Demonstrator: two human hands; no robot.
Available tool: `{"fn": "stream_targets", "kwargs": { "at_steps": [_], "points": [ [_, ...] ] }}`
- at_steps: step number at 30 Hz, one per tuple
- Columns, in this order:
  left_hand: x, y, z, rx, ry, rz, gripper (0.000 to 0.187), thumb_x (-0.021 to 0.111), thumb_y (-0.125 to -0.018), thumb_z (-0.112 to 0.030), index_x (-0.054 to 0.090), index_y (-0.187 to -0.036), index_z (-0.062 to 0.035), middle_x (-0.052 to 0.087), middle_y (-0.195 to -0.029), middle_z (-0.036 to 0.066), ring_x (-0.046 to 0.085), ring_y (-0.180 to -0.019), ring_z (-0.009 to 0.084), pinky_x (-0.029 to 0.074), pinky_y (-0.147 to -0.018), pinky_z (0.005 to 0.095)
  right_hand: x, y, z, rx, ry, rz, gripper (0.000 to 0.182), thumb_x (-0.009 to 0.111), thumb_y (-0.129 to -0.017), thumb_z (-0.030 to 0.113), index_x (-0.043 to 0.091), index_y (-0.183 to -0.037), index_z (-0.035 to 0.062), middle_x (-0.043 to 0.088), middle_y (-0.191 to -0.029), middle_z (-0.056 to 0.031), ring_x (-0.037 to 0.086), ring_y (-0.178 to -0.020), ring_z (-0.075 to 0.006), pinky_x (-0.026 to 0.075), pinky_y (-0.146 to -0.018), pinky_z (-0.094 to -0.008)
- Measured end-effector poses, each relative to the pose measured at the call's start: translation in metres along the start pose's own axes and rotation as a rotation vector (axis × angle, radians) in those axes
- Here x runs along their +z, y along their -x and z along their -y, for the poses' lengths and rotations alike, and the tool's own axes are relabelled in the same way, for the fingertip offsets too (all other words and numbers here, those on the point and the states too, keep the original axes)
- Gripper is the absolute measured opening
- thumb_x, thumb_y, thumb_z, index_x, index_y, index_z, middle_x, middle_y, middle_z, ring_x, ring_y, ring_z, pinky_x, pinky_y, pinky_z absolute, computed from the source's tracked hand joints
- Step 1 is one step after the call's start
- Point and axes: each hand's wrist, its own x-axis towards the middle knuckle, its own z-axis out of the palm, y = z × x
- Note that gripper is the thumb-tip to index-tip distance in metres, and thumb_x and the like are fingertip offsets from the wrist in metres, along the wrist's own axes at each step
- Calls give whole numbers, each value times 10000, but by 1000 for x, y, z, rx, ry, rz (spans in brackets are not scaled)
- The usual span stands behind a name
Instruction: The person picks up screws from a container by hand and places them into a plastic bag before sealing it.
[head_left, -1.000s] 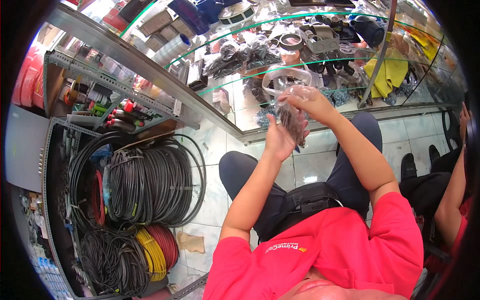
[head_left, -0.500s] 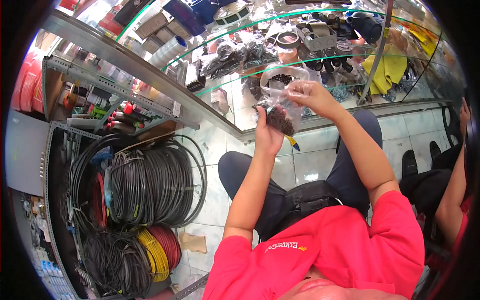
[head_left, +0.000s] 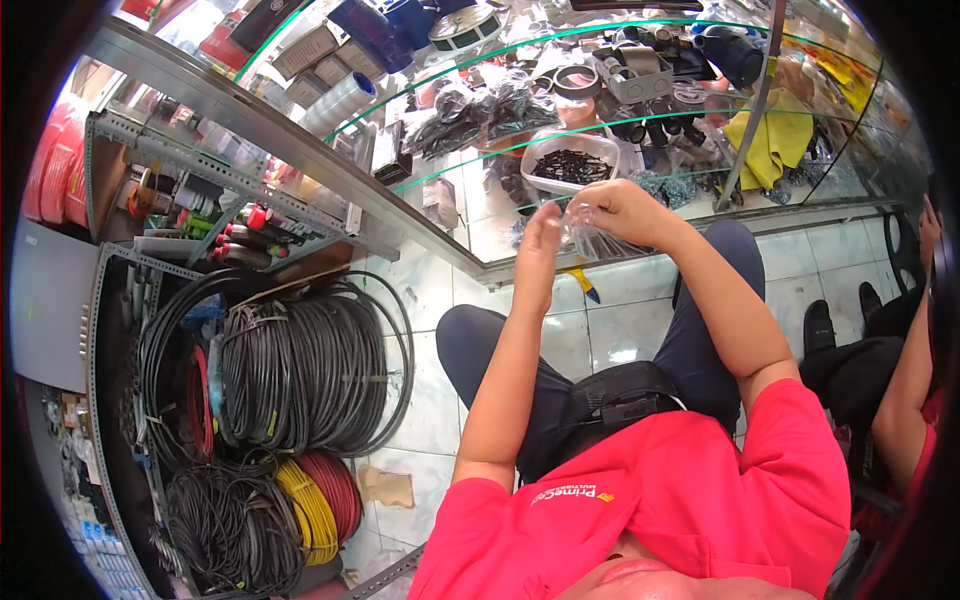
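My right hand (head_left: 622, 212) pinches the top of a clear plastic bag (head_left: 597, 242), which hangs below the fingers, blurred, with its contents hard to make out. Upright beside it is my left hand (head_left: 540, 245), fingers stretched out and seen nearly edge-on, close to the bag's left side. Just beyond both hands stands a white plastic tub (head_left: 532, 152) holding many small black screw-like pieces (head_left: 572, 166).
Glass shelves (head_left: 470, 152) crowded with fittings and bagged parts stand in front. At left, big black cable coils (head_left: 300, 365) lie by a metal rack (head_left: 100, 400). A yellow-handled brush (head_left: 583, 284) is below the hands. Another person's arm (head_left: 905, 390) shows at right.
The bag of small dark pieces has left my left palm and now hangs from my right hand. My left hand has straightened upright. The tub's contents show more fully.
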Motion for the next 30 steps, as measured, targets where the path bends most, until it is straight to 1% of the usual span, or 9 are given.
{"fn": "stream_targets", "kwargs": {
  "at_steps": [3,7,9,12,15,18,21,28,30],
  "points": [
    [5,9,-9,193,-99,324,637,543,-841,-435,373,-1291,-19,429,-1276,104,357,-1211,192,246,-1008,290,-8,1,7,57,-101,-26,153,572,-796,120,622,-893,13,630,-819,-104,599,-746,-188,457,-687,-289],
    [4,2,8,367,-443,344,543,586,-816,-395,473,-1208,-36,539,-1153,127,488,-1092,201,345,-928,283,-8,1,8,111,-232,-31,189,588,-805,163,625,-906,7,634,-799,-70,574,-737,-114,455,-683,-259],
    [10,9,-4,330,-891,315,323,581,-841,-246,572,-1076,-25,614,-985,101,575,-893,182,435,-797,296,-7,2,7,112,-225,-42,213,590,-816,187,622,-905,-4,632,-780,-58,554,-728,-69,453,-675,-240],
    [4,1,4,445,-716,186,246,527,-874,-223,620,-931,-3,634,-804,82,601,-749,168,461,-713,268,-5,0,4,133,-391,-47,223,603,-809,191,618,-928,3,627,-818,-46,543,-728,-75,447,-681,-234],
    [-1,0,6,293,-456,135,285,466,-913,-260,613,-943,-18,637,-805,76,582,-725,121,451,-677,236,-15,1,4,275,-517,-41,234,637,-767,167,624,-970,50,605,-931,-41,550,-826,-124,438,-758,-267],
    [-6,-3,0,196,-248,67,315,428,-932,-291,607,-917,-32,637,-794,63,553,-676,85,432,-619,203,-22,7,-3,209,-226,37,284,669,-740,189,611,-979,46,586,-925,-56,546,-848,-147,433,-775,-289],
    [-9,-3,-5,160,-131,24,281,439,-931,-265,597,-926,-34,636,-789,45,540,-655,64,428,-595,193,-16,9,-15,109,-11,221,259,690,-702,229,613,-836,21,601,-828,-95,579,-790,-223,451,-707,-316],
    [-8,2,-11,193,-155,-2,293,438,-930,-273,610,-931,-35,630,-832,50,544,-682,68,434,-609,195,-8,2,-1,223,-258,232,164,664,-721,156,594,-746,10,563,-722,-80,549,-691,-185,430,-661,-298],
    [-4,3,-16,176,-172,-9,306,427,-934,-279,606,-964,-33,618,-868,42,542,-713,82,436,-653,208,-6,2,-3,164,-90,116,174,669,-720,156,576,-722,9,557,-705,-64,531,-671,-157,422,-651,-284]
  ]
}}
